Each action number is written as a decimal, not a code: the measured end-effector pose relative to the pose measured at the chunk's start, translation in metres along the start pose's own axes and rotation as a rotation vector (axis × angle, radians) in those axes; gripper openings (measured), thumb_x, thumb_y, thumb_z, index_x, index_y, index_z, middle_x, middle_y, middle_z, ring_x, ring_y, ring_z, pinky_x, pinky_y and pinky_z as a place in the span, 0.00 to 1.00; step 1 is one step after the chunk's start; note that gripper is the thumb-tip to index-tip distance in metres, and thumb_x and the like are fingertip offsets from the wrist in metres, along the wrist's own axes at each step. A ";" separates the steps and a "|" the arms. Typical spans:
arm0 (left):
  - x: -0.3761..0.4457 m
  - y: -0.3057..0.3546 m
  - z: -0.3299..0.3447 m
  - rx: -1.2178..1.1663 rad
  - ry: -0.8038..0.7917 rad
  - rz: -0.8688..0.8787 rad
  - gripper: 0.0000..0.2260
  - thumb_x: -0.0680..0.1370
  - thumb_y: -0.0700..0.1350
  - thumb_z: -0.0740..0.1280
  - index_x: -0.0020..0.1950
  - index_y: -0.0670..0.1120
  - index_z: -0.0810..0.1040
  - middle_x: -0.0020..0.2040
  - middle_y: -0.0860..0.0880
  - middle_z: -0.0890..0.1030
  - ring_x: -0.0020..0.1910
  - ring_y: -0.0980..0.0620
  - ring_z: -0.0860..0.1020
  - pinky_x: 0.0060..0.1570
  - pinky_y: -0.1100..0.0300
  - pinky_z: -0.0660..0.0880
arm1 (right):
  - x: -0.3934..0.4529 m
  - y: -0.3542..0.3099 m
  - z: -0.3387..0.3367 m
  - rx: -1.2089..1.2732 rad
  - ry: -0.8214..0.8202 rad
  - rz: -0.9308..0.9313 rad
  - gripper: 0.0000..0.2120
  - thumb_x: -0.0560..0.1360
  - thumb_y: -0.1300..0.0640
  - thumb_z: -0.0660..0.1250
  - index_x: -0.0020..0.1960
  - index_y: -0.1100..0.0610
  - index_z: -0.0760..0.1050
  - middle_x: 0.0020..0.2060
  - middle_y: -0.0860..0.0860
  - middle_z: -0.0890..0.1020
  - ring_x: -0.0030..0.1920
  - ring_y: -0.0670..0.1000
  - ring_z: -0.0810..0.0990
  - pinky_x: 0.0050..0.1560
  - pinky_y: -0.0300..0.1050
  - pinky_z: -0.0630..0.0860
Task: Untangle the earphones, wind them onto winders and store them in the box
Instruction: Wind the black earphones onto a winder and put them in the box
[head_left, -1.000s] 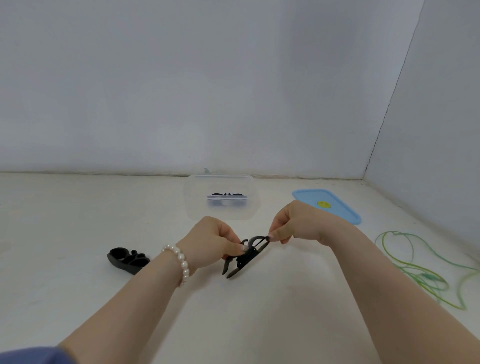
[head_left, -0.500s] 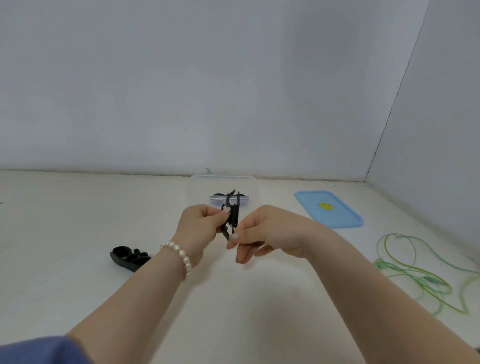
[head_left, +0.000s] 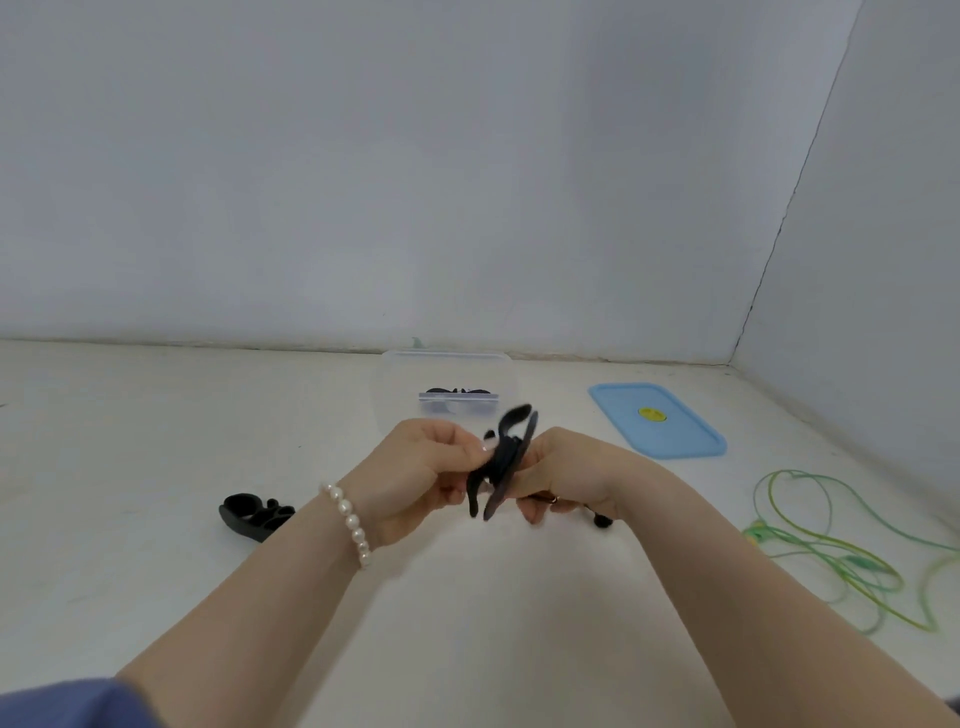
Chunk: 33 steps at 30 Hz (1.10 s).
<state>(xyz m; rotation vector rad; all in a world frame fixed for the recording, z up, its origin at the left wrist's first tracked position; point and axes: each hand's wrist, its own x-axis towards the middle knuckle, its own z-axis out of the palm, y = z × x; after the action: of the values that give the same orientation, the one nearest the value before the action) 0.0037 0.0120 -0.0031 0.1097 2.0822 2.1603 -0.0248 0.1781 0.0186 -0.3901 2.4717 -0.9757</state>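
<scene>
Just in front of the clear box, above the white table, we see both hands meet on a black winder with black earphone cord wound round it. The left hand, a pearl bracelet at its wrist, pinches the winder's left side between thumb and curled fingers. The right hand has its fingers curled round the winder from the right; a black earbud pokes out below that hand. Left of the box and nearer to us, a spare black winder lies on the table. Right of the box and nearer to us sprawl the green earphones in loose loops. Inside the box we make out another wound black winder. Just right of the box lies its blue lid, flat, with a yellow sticker.
</scene>
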 end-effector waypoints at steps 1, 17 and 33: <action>-0.001 -0.001 0.001 0.071 -0.013 -0.017 0.09 0.73 0.36 0.68 0.33 0.41 0.76 0.37 0.38 0.79 0.39 0.43 0.75 0.39 0.55 0.66 | 0.000 0.001 -0.003 -0.029 0.026 0.002 0.13 0.70 0.55 0.71 0.27 0.49 0.80 0.23 0.46 0.77 0.27 0.43 0.73 0.32 0.37 0.63; 0.006 -0.007 -0.004 0.401 0.120 -0.036 0.08 0.70 0.37 0.72 0.33 0.40 0.75 0.27 0.50 0.77 0.25 0.59 0.74 0.26 0.71 0.68 | 0.002 0.011 -0.028 0.121 0.336 0.022 0.06 0.72 0.58 0.71 0.37 0.59 0.80 0.27 0.51 0.77 0.28 0.47 0.73 0.30 0.32 0.68; 0.007 -0.001 0.000 -0.082 0.391 0.051 0.08 0.74 0.40 0.68 0.36 0.42 0.74 0.33 0.45 0.78 0.33 0.51 0.74 0.35 0.61 0.66 | -0.006 -0.013 0.002 0.229 -0.133 -0.136 0.06 0.75 0.58 0.66 0.44 0.56 0.82 0.32 0.49 0.83 0.32 0.46 0.80 0.37 0.38 0.66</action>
<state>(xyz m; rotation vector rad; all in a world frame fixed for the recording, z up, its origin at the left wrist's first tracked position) -0.0029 0.0135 -0.0045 -0.2955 2.1953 2.4569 -0.0176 0.1704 0.0286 -0.5327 2.2087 -1.2317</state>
